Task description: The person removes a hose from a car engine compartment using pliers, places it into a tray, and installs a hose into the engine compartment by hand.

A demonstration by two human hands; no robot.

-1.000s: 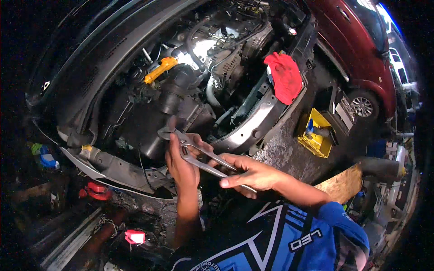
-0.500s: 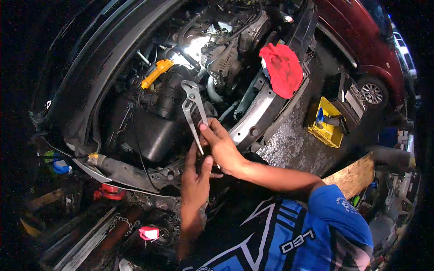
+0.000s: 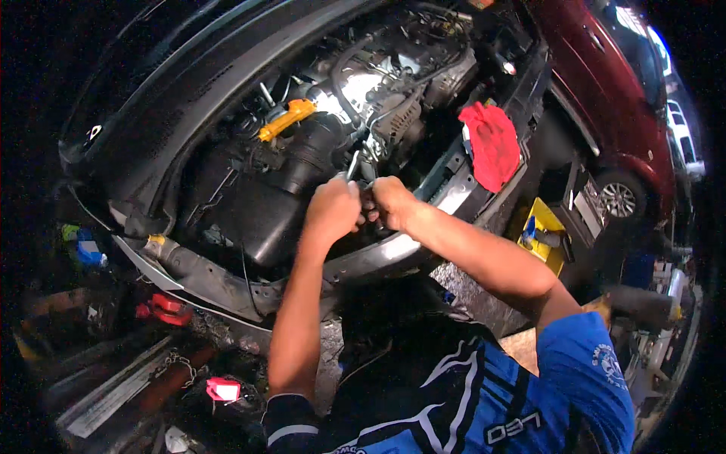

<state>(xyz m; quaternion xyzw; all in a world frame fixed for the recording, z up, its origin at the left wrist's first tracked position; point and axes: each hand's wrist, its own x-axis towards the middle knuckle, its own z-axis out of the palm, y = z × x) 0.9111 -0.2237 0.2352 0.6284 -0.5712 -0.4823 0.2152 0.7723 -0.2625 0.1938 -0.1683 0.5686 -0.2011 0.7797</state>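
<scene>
Here, white shirt lettering (image 3: 516, 430) (pliers (image 3: 353, 165) beyond)

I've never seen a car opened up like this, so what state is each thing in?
Left hand, curled around the silver tool
Silver tool, mostly hidden; open or shut unclear
Right hand, curled; grip hidden
Engine, uncovered, partly lit
Orange object, lying among engine parts
Red cloth, crumpled, stained, draped over the front bar
Yellow bin, open, holding things
Red car door, shut
</scene>
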